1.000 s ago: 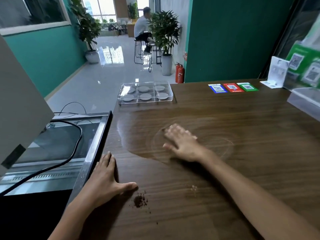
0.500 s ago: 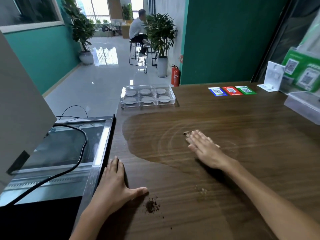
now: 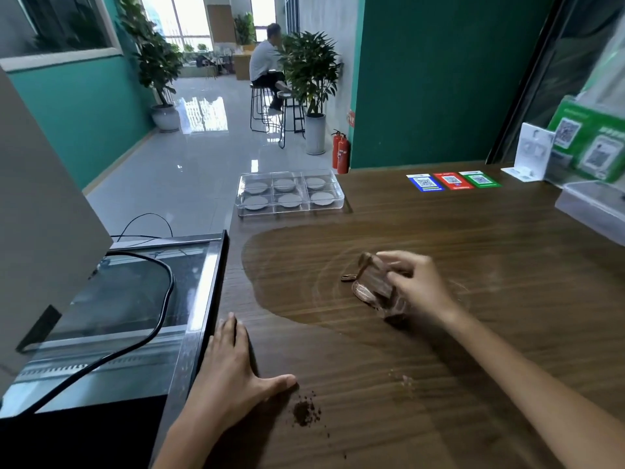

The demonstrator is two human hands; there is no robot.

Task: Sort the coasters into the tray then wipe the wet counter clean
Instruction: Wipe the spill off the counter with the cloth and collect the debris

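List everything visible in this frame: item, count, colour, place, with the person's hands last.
tray: one, clear, six compartments, counter's far left edge.
coasters: six, grey, one per compartment.
wet patch: one, dark, mid-counter.
cloth: one, brown, on the wet patch.
crumbs: one dark pile, near edge.
QR cards: three, blue, red, green, far side.
white stand: one, far right.
black cable: one, over the glass case at left.
left hand: flat on the counter edge.
right hand: grips the cloth.

Left hand (image 3: 233, 370) flat, right hand (image 3: 417, 286) pinching.
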